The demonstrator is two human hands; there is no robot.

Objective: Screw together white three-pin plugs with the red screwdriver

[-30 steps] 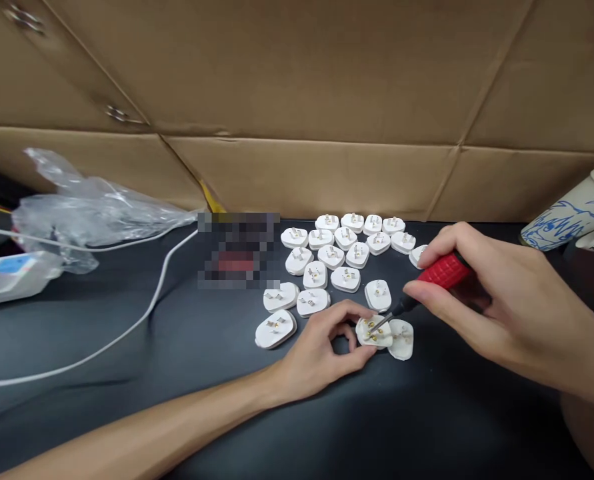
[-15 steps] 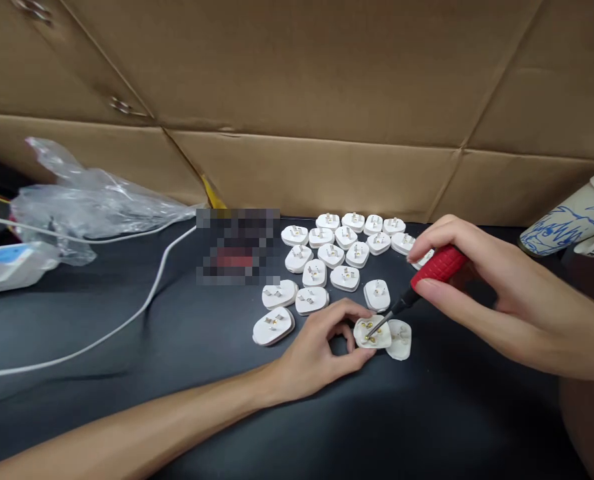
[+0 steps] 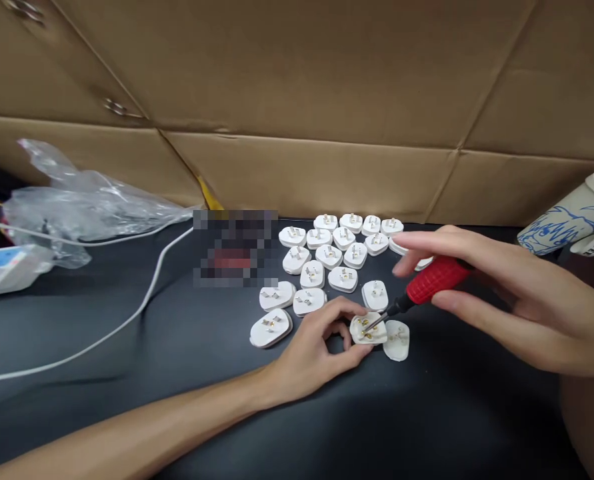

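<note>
Between the thumb and fingers of my left hand [image 3: 321,343] is an opened white plug [image 3: 355,331], with brass terminals and screws showing inside. My right hand [image 3: 511,307] has a screwdriver [image 3: 437,279] with a red handle, tilted down to the left. Its metal tip reaches into the plug among the brass parts. The index finger stretches out above the handle, while the thumb lies below it. A loose white plug cover [image 3: 397,341] rests on the table just right of the held plug. Another white plug [image 3: 375,295], prongs up, sits right behind it.
Several white plugs [image 3: 329,256] stand prongs up in loose rows on the dark table [image 3: 187,400]. At left are a clear plastic bag [image 3: 91,200], a white cable [image 3: 151,287] and a white device [image 3: 11,270]. A cup [image 3: 571,210] stands far right. Cardboard [image 3: 301,87] lines the back.
My right index finger and thumb have opened away from the screwdriver handle, and the hand has shifted slightly right. The tip stays in the plug, which my left hand still holds.
</note>
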